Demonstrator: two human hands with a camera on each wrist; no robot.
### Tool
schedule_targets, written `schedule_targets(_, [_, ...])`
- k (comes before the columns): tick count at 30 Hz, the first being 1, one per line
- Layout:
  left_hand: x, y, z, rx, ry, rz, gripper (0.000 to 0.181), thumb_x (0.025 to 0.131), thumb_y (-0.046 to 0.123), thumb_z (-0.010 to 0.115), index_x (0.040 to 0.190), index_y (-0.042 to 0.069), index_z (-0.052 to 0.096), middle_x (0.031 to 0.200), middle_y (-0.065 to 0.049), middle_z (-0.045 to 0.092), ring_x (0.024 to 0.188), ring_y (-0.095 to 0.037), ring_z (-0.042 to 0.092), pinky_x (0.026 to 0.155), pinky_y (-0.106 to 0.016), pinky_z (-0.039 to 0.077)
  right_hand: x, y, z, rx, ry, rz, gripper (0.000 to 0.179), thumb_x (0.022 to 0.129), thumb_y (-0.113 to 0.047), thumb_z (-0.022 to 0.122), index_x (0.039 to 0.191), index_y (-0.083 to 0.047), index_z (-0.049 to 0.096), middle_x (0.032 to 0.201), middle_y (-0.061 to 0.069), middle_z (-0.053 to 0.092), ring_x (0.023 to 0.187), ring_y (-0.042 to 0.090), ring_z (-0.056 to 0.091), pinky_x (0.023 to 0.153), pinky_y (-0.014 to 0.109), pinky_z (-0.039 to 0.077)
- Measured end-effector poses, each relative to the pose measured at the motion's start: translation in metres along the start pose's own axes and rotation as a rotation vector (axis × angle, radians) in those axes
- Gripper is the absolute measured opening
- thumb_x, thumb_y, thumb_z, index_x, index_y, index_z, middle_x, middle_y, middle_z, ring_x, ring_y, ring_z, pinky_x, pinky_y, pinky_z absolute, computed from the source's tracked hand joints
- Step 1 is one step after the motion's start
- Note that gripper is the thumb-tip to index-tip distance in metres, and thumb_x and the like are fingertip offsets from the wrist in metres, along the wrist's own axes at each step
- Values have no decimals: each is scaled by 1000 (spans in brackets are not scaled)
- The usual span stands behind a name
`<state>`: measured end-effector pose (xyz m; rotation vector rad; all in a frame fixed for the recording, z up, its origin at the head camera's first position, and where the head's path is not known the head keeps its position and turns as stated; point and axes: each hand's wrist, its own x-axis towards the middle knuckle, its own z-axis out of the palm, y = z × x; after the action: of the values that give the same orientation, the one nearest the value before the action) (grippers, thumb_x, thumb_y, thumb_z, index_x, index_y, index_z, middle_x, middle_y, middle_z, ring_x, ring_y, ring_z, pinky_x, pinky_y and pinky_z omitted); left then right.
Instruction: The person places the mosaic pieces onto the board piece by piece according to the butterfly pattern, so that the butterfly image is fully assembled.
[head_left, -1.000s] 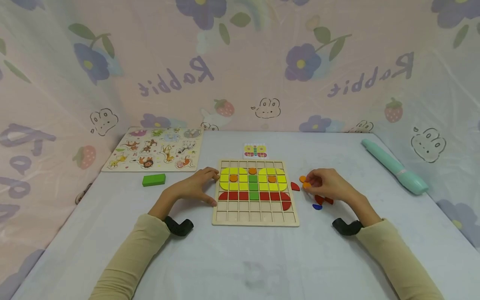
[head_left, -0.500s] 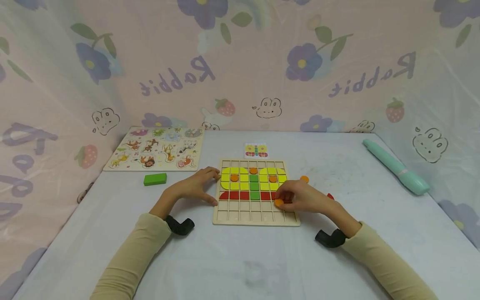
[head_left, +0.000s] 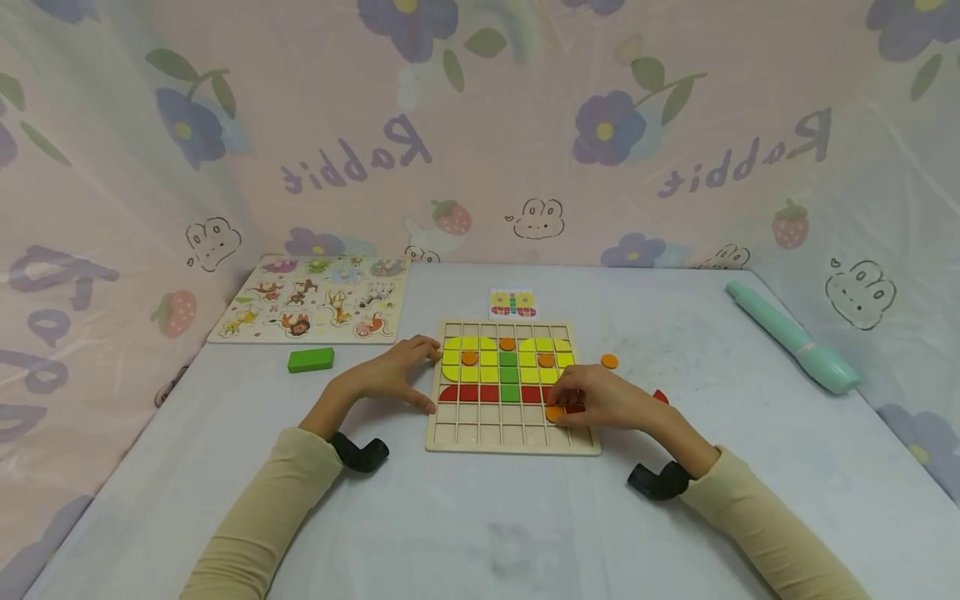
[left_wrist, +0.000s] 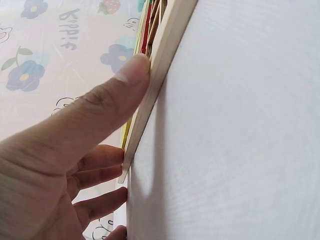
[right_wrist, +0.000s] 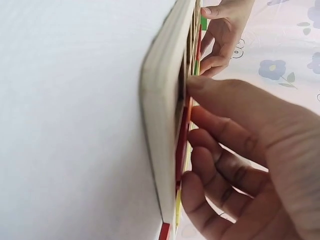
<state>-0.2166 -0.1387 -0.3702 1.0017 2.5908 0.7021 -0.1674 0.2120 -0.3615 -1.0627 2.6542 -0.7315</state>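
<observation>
A wooden grid board [head_left: 480, 433] lies on the white-covered table, with yellow pieces [head_left: 487, 373], red pieces [head_left: 468, 393] and green squares [head_left: 509, 375] set in its cells. My left hand [head_left: 390, 372] touches the board's left edge with thumb and fingers spread; the left wrist view shows the thumb [left_wrist: 135, 70] against the rim. At the board's right side, my right hand [head_left: 600, 396] pinches an orange disc [head_left: 555, 414] over a cell in the row below the red ones. Its fingers partly hide the disc and the red pieces nearby.
Another orange disc [head_left: 609, 361] and a partly covered red piece [head_left: 661, 396] lie right of the board. A pattern card [head_left: 513, 303] sits behind it. Farther out are a green block [head_left: 311, 360], an animal puzzle [head_left: 315, 300] and a turquoise tapered object [head_left: 791, 336].
My right hand has carried the orange disc left from the loose pieces onto the board, then slightly down into the lower row. My left hand has stayed at the board's edge.
</observation>
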Motion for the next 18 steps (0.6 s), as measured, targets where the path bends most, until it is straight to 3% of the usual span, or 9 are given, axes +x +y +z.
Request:
schedule_targets(9, [-1, 0, 0, 8, 3, -2, 76, 69, 39, 81, 128, 4, 47, 142, -14, 35, 134, -33, 29, 109, -50, 26, -2, 4, -1, 10, 17, -1, 24, 79, -26, 76, 99, -16, 68, 89, -7, 60, 77, 11, 54, 68, 23, 49])
schedule_targets(15, [-1, 0, 0, 6, 3, -3, 76, 69, 40, 81, 128, 5, 47, 142, -14, 35, 134, -33, 28, 109, -50, 26, -25, 19, -20, -53, 187, -45, 23, 80, -17, 74, 101, -11, 67, 89, -7, 62, 76, 7, 52, 66, 26, 49])
schedule_targets(18, [0, 0, 0, 8, 0, -7, 76, 69, 41, 81, 128, 5, 47, 143, -14, 34, 134, -33, 28, 109, -50, 26, -45, 28, -31, -84, 271, -3, 23, 78, -11, 75, 100, -9, 67, 87, -9, 60, 75, 5, 51, 63, 25, 50])
